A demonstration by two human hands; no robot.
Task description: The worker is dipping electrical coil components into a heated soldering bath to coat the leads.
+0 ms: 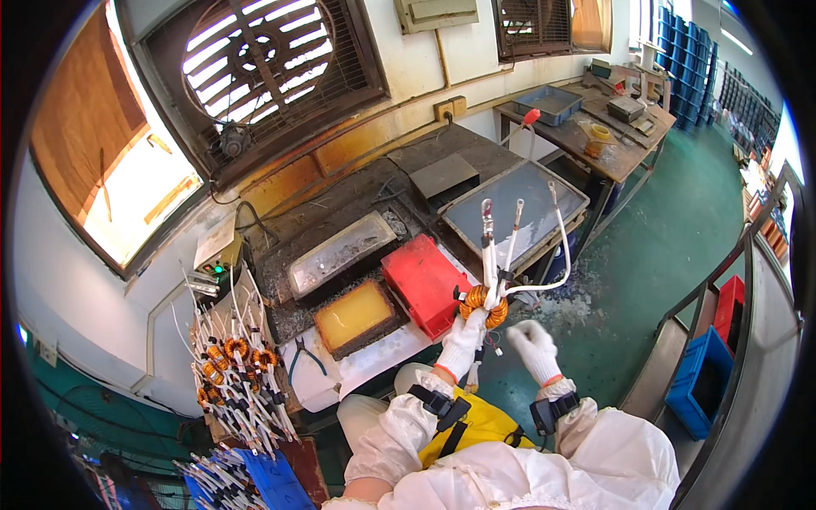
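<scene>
My left hand, in a white glove, is closed around the base of a toroidal coil with orange-brown copper windings. Thick white leads rise from the coil, ending in metal lugs, and one bends out to the right. Thin wires with a small white connector hang below it. To the right of the coil and apart from it is my right hand, also gloved, with its fingers curled in; whether anything is inside them is hidden. A red box stands just left of the coil.
Left of the red box lie a tray of yellowish material, a long metal-topped trough and pliers. Behind stands a grey liquid-filled tray. Several similar coils are heaped at left. A rack with a blue bin is at right.
</scene>
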